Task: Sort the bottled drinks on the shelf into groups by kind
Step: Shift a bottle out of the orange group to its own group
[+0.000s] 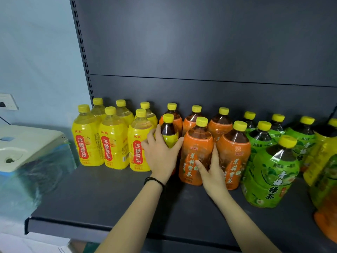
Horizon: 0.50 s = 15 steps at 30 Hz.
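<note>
The person's left hand [160, 156] is closed around a plastic bottle of dark tea with a yellow label and yellow cap [169, 131]. This bottle stands on the dark grey metal shelf [102, 194] between the pale yellow pear-drink bottles [113, 143] and the orange-labelled tea bottles [219, 128], and as it fits neither group, it is probably being taken out. The right hand [212, 172] wraps the front orange-labelled bottle [196, 148], thumb in front, likely to steady it, while the green-labelled bottles [269, 172] already stand together further right.
</note>
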Motion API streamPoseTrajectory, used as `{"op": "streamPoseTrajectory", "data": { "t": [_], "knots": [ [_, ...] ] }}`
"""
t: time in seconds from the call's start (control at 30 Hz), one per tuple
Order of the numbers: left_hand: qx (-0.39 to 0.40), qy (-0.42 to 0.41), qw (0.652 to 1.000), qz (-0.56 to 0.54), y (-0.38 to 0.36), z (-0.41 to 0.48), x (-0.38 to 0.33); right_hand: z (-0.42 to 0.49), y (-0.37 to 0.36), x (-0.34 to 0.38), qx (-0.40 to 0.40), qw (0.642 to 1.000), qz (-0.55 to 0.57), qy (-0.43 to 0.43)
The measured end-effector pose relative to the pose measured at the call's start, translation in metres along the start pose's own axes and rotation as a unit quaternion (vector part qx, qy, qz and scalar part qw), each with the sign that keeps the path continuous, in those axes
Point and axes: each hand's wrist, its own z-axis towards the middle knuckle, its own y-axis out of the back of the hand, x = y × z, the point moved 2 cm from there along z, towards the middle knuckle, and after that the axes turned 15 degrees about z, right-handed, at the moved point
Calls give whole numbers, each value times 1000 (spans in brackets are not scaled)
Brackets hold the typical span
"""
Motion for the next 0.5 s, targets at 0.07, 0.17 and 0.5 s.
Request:
{"op": "streamPoseTrajectory", "data": {
  "t": [0.07,0.17,0.5],
  "knots": [
    [-21,-9,999,28,-4,-1,2,2,2,0,5,1000,5,-1],
    [-29,-43,995,83,-9,0,8,1,4,1,13,1000,11,3],
    [-25,-20,999,13,16,-10,13,6,9,-7,41,999,19,13]
  ]
}}
